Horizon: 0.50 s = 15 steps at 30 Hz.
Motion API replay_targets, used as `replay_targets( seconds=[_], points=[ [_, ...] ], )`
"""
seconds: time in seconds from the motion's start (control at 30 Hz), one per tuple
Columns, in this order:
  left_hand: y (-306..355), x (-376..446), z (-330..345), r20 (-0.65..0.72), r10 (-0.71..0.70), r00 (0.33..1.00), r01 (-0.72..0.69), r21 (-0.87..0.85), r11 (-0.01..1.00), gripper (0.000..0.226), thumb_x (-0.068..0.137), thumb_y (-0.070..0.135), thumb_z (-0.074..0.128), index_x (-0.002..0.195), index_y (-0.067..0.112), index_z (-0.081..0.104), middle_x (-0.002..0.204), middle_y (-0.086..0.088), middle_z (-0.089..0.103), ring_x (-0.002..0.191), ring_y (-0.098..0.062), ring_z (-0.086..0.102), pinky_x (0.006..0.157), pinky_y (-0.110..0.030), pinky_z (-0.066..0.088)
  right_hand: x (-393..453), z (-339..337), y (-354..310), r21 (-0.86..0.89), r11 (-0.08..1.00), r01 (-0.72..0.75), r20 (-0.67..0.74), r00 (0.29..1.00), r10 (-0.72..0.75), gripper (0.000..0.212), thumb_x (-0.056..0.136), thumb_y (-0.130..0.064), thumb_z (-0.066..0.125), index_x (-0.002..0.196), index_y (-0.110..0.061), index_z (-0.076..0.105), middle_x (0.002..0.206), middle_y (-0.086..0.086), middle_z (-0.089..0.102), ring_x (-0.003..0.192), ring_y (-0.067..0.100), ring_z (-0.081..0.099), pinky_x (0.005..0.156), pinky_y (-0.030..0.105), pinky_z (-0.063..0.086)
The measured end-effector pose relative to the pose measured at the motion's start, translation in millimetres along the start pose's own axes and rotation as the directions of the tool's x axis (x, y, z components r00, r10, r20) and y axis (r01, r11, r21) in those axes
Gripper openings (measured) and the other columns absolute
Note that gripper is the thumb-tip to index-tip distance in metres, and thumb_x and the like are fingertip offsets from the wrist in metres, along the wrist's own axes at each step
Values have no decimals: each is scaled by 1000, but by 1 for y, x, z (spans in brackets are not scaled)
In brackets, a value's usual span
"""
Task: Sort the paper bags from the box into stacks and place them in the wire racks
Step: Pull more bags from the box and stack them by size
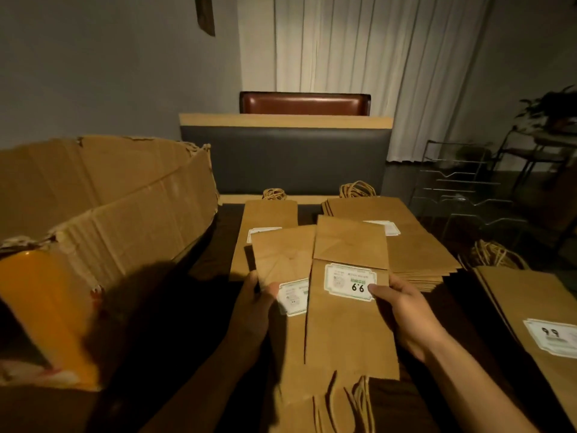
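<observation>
Held flat over a dark table (203, 260): right hand (406, 310) pinching a wide paper bag (349, 332), left hand (253, 307) gripping a narrower bag (281, 260) just left of it. Beyond the wide bag, two sorted stacks (415, 245); far left of it, torn cardboard box (109, 198); far right, wire racks (462, 189).

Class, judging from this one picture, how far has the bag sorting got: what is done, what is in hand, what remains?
Done: three stacks lie on the table, a narrow stack, a wide stack and a near-right stack. In hand: the left hand holds a smaller bag, the right hand a larger bag. Left: the wire racks look empty; the box interior is hidden.
</observation>
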<state>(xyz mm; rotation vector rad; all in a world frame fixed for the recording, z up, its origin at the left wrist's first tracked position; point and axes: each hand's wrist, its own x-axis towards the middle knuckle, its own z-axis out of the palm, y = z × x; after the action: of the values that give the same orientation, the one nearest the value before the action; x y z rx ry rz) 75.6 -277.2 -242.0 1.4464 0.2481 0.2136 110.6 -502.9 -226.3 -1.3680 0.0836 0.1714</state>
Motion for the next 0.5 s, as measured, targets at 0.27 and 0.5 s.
replay_targets(
  seconds=[0.27,0.5],
  points=[
    [-2,5,-4,-13,-174,985,174,12,985,35,98,34,47,72,13,57,68,-5,58,59,-10,57,60,-27,46,-1,35,14,-116,990,-78,75,993,87,25,95,0,54,117,1,66,108,19,73,99,32,71,86,40,57],
    [-10,9,-14,188,-20,982,-2,115,993,58,90,-8,50,140,20,42,117,-5,64,89,-7,68,67,-17,53,-6,-29,-29,221,966,-135,-121,979,165,39,93,-4,48,131,-10,56,120,17,69,114,35,64,95,49,50]
  ],
)
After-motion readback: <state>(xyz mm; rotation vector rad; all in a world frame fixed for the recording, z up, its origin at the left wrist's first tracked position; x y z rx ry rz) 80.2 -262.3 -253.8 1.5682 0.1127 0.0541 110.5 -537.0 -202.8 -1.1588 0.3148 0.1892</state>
